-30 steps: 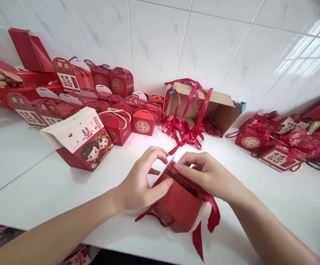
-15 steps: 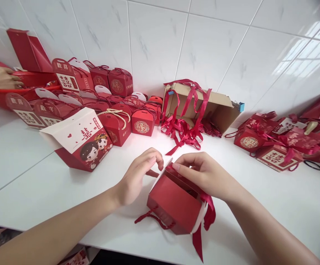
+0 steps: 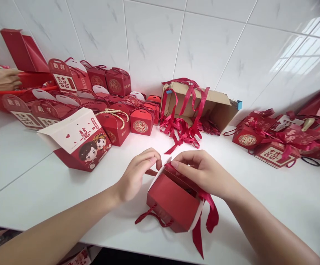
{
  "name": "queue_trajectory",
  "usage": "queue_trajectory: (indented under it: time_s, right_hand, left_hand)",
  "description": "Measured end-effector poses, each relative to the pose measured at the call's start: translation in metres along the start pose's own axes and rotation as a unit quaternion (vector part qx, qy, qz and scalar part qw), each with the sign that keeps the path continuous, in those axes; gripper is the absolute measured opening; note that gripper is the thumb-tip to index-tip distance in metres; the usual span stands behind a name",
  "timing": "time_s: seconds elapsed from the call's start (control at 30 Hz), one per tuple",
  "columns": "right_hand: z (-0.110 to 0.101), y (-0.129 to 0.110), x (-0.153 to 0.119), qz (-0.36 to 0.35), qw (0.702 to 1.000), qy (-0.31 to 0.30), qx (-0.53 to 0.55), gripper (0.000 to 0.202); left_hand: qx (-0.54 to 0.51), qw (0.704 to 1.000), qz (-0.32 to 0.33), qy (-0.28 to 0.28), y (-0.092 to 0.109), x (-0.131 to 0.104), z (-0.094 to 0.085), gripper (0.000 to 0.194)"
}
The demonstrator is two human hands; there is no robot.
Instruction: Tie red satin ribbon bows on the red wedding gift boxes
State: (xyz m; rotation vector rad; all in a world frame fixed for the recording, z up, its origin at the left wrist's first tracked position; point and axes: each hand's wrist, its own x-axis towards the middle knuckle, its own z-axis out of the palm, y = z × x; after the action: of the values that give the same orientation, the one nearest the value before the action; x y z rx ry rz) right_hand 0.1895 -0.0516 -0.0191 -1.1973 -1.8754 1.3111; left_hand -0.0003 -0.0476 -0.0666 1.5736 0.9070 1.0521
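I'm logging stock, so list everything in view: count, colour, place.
Open box: 1, red, centre
Box ribbon: 1, red, on open box
Printed box: 1, red and white, left
Clustered boxes: many, red, left
Tall box: 1, red, left
Container: one visible, red, left
Carton: 1, brown, against wall
Loose ribbons: several, red, at carton
Clips: 2, blue, on carton
Ribboned boxes: several, red, right
Ring: 1, black, right
Table: 1, white, beneath
Wall: 1, white, behind
Another's hand: 1, left
Left hand: 1, beside open box
Right hand: 1, at box ribbon
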Motion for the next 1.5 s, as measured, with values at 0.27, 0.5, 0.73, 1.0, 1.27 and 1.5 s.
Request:
queue_trajectory:
  time_s: [0.27, 0.5, 0.73, 1.0, 1.27, 1.5]
  right_hand:
    - [0.003, 0.001, 0.001, -0.01, 1.0, -0.007, -0.009, 0.021]
    - [0.005, 0.003, 0.002, -0.006, 1.0, -0.008, -0.013, 0.022]
    - [-0.003, -0.005, 0.002, -0.072, 0.982, 0.091, -0.147, 0.026]
    - [-0.04, -0.006, -0.068, -0.049, 0.917, 0.348, -0.189, 0.029]
    - [0.002, 0.036, -0.09, 0.01, 0.974, 0.211, -0.083, 0.033]
    - [0.011, 0.054, -0.07, -0.019, 0.984, 0.106, 0.143, 0.035]
  left_hand:
    - [0.001, 1.0, 0.022, -0.019, 0.001, 0.003, 0.001, 0.024]
    - [0.009, 0.999, 0.03, -0.042, 0.001, 0.004, 0.002, 0.024]
    - [0.158, 0.987, 0.021, -0.032, 0.009, 0.013, -0.01, 0.018]
    - [0.602, 0.772, -0.204, -0.017, -0.002, 0.015, -0.061, 0.029]
    - [0.322, 0.946, -0.04, 0.001, 0.016, 0.017, -0.031, 0.035]
    - [0.059, 0.983, -0.148, -0.088, 0.018, 0.001, -0.003, 0.043]
